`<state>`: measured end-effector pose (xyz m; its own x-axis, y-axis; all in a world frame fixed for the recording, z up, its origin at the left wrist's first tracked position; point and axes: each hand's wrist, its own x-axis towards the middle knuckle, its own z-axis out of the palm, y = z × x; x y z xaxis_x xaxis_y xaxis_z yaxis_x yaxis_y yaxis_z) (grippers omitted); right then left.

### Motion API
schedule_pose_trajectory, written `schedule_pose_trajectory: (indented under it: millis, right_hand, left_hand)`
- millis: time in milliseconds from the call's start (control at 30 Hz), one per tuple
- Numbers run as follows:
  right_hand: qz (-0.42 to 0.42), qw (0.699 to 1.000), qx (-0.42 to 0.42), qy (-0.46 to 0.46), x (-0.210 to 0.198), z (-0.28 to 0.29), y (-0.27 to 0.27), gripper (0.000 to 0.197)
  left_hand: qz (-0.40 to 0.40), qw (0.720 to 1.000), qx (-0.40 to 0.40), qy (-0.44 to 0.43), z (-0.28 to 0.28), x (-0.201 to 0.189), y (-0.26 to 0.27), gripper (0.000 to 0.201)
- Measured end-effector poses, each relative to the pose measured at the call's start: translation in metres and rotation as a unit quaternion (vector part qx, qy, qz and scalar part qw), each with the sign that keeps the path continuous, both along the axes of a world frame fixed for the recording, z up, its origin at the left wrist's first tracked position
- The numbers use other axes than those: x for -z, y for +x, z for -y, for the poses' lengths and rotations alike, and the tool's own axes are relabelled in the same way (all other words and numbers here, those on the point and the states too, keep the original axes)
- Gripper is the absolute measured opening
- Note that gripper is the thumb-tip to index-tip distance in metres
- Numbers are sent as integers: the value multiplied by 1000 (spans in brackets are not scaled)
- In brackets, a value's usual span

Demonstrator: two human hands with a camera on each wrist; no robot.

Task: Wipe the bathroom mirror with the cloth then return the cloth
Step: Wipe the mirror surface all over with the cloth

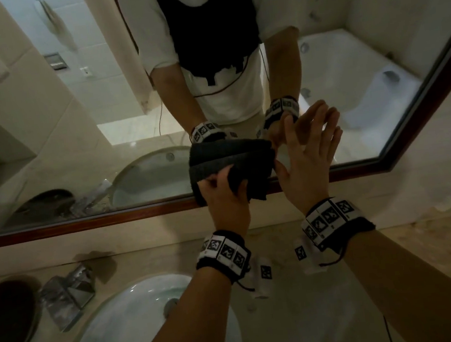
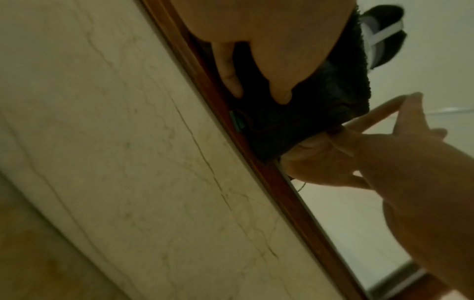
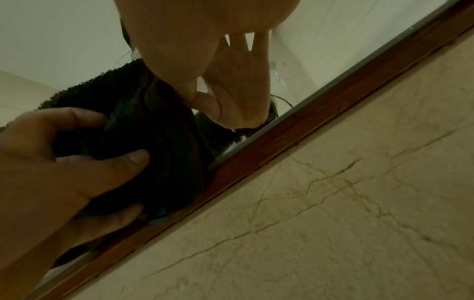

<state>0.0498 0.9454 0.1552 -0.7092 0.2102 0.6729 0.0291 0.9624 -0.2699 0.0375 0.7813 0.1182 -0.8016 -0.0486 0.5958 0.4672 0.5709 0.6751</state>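
Note:
The dark cloth (image 1: 235,167) is bunched against the bathroom mirror (image 1: 100,100), right at its brown wooden bottom frame (image 1: 85,221). My left hand (image 1: 224,196) grips the cloth from below, fingers and thumb curled into it. My right hand (image 1: 309,156) lies flat on the glass just right of the cloth, fingers straight and spread, thumb at the cloth's edge. The left wrist view shows the cloth (image 2: 307,113) under my left fingers (image 2: 231,77) and the right hand (image 2: 372,154) beside it. In the right wrist view the left hand (image 3: 64,162) clutches the cloth (image 3: 159,142).
A white sink (image 1: 139,319) sits below my arms in the beige marble counter (image 1: 421,247), with a chrome faucet (image 1: 67,293) to its left. A dark round object (image 1: 6,319) lies at the far left. A marble strip (image 2: 128,162) runs under the mirror frame.

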Motion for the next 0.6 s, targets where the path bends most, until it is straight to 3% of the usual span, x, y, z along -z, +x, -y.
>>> schedule_pose_trajectory:
  millis: [167, 400, 600]
  right_hand:
    - [-6, 1000, 4, -5, 1, 2, -1, 91]
    - [-2, 1000, 13, -9, 0, 4, -2, 92]
    - [-5, 1000, 11, -11, 2, 4, -2, 92]
  left_hand:
    - [33, 997, -48, 54, 33, -10, -5, 44]
    - [63, 985, -130, 91, 135, -7, -26, 51]
    - [65, 983, -121, 118, 142, -7, -27, 55]
